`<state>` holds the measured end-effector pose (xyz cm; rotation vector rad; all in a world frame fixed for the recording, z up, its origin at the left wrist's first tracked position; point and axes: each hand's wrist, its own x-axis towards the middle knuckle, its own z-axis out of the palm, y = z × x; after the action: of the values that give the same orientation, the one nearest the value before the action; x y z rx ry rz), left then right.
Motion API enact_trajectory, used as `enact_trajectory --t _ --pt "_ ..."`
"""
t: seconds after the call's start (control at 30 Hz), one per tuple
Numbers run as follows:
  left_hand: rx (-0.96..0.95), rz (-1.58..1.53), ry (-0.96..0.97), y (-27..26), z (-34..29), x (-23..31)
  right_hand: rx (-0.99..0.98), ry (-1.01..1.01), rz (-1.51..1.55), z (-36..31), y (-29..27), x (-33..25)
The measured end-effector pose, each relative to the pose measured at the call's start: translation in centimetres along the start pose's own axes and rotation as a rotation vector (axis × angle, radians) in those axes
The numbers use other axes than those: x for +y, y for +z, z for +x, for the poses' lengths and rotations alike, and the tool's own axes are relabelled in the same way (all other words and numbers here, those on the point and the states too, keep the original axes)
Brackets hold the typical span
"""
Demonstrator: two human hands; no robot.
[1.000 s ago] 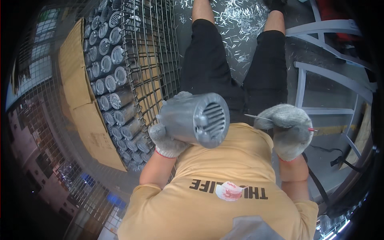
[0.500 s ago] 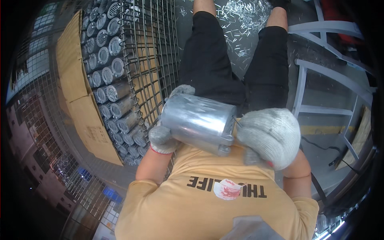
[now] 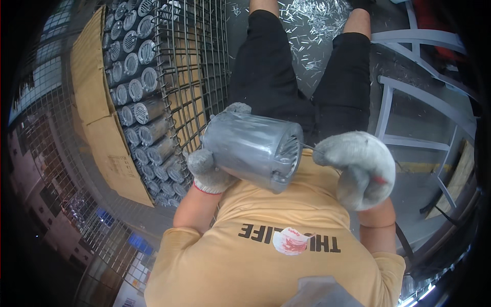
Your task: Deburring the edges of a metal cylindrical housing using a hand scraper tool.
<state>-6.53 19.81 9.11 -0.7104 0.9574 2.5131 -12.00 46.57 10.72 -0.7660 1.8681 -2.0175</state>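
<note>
A silvery metal cylinder [image 3: 245,148] lies sideways before my belly, its slotted end [image 3: 289,156] facing right. My left hand [image 3: 207,171], in a grey-white knitted glove, grips the cylinder at its left end, thumb below and fingers round the far side. My gloved right hand [image 3: 363,169] is closed on a thin dark metal rod [image 3: 309,147], whose tip points at the slotted end. Whether the tip touches the metal cannot be made out, and its handle is hidden in the glove.
To my left, a wire mesh cage [image 3: 192,66] holds stacked cylinders [image 3: 148,112] with slotted ends, beside a cardboard sheet [image 3: 110,148]. Metal slivers [image 3: 317,23] litter the floor between my feet. Grey metal frames [image 3: 414,92] stand at the right, near a wooden board [image 3: 455,179].
The cylinder has turned so more of its slotted end shows. My right hand has drawn back to the right with the rod, away from the cylinder.
</note>
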Motion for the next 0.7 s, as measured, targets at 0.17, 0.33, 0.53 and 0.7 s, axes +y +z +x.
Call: enact_trajectory --t 0.17,0.33,0.53,0.7 --pt "0.020 0.190 0.023 -0.6 -0.1 0.3 -0.258 0.145 -0.173 -1.8 -1.2 -1.1" --pt "0.017 0.327 0.054 -0.8 0.1 0.5 -0.265 0.155 -0.297 -1.2 -1.2 -1.8" --pt "-0.019 0.153 0.022 0.4 0.6 0.6 -0.057 0.096 -0.108 0.4 0.2 0.6" --pt "0.014 0.181 0.159 -2.0 0.4 -1.0 0.344 -0.240 -1.315 0.8 -0.9 2.5"
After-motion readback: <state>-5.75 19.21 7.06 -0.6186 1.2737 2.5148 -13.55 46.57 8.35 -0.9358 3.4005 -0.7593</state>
